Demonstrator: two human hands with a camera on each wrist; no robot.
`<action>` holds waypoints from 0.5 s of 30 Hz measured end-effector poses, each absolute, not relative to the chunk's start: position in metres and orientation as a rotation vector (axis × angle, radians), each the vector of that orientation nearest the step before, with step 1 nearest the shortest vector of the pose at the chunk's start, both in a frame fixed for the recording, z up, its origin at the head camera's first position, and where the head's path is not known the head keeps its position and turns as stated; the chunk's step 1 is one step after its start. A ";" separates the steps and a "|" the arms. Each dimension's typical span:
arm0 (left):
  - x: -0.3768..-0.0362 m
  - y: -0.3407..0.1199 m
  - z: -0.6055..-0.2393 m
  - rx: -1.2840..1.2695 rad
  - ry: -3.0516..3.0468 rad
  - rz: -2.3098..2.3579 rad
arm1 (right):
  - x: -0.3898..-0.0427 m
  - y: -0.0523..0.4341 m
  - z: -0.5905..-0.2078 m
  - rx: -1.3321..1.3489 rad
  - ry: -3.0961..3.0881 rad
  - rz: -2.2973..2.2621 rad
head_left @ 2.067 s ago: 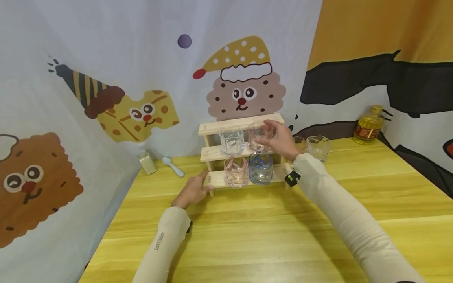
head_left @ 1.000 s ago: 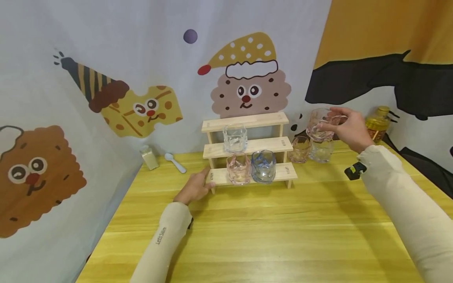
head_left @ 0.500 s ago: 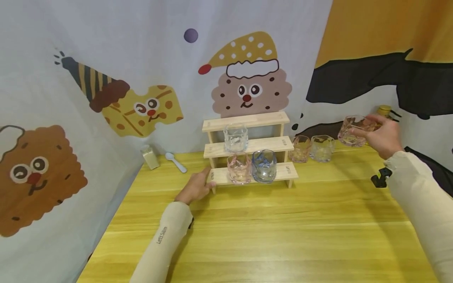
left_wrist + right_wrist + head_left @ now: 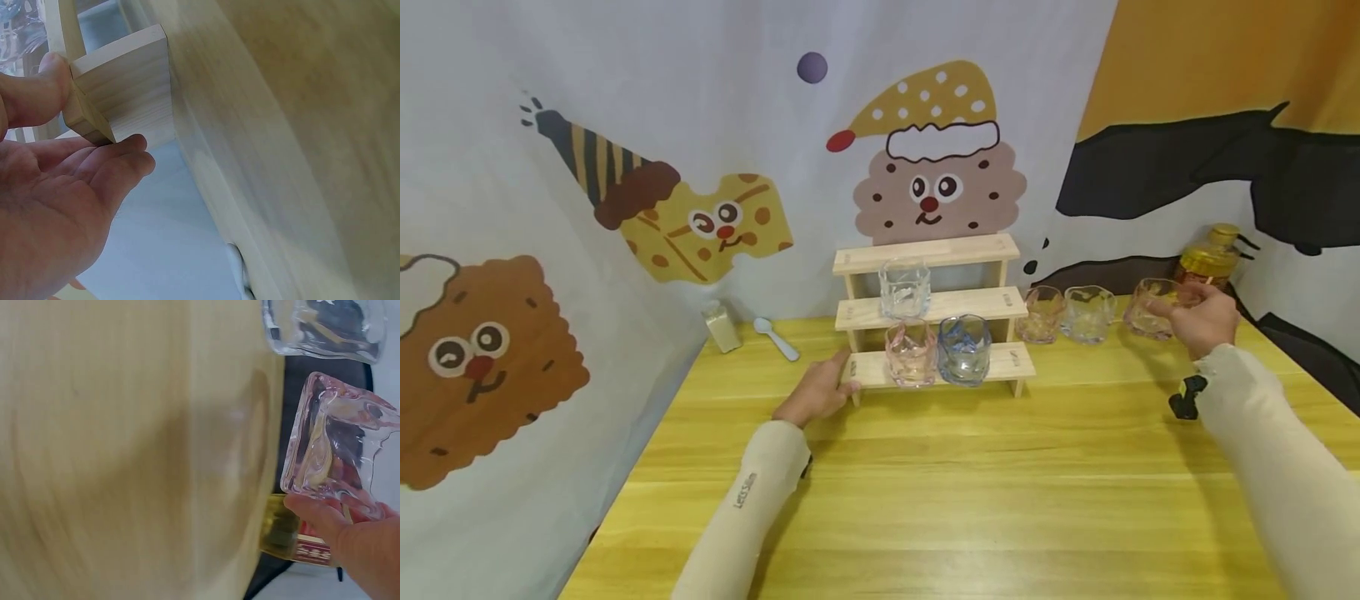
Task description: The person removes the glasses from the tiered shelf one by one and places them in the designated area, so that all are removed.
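A three-step wooden rack [image 4: 936, 252] stands at the back of the yellow table [image 4: 970, 500]. A clear glass [image 4: 905, 288] sits on its middle step; a pink glass [image 4: 911, 354] and a blue glass [image 4: 963, 349] sit on the lowest step. My left hand [image 4: 822, 393] holds the rack's left end [image 4: 119, 94], thumb on top and fingers beneath. My right hand [image 4: 1204, 319] grips a pale pink glass [image 4: 1150, 309] by its rim [image 4: 350, 500], low over the table at the far right. An amber glass [image 4: 1042, 314] and a clear glass [image 4: 1087, 313] stand just left of it.
An oil bottle [image 4: 1208, 257] stands behind my right hand, close to the held glass. A white spoon [image 4: 775, 337] and a small carton [image 4: 721, 326] lie at the back left. A cartoon-printed cloth [image 4: 625, 167] hangs behind and along the left side.
My right hand lifted the pale pink glass off the rack's middle step, carried it right over the two standing glasses and lowered it at the far right. The left hand stayed on the rack.
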State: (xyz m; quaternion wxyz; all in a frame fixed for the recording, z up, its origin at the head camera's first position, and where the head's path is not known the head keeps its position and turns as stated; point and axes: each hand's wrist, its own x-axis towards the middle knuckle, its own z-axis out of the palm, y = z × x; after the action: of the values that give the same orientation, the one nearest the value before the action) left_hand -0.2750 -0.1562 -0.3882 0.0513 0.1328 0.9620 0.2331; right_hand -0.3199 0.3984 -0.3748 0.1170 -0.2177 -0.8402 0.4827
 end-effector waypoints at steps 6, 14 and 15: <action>-0.277 -0.157 -0.388 0.379 2.935 0.705 | -0.326 0.397 -0.385 -0.669 -2.426 1.514; -0.276 -0.155 -0.392 0.373 2.925 0.772 | -0.329 0.391 -0.390 -0.742 -2.324 1.626; -0.277 -0.155 -0.392 0.377 2.931 0.767 | -0.330 0.390 -0.391 -0.748 -2.312 1.640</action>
State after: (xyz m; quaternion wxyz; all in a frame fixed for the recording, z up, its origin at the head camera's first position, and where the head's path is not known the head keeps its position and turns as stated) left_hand -0.2767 -0.1551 -0.3916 0.0442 0.1232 0.9591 0.2508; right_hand -0.3297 0.3905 -0.3906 0.1050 -0.2536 -0.7843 0.5563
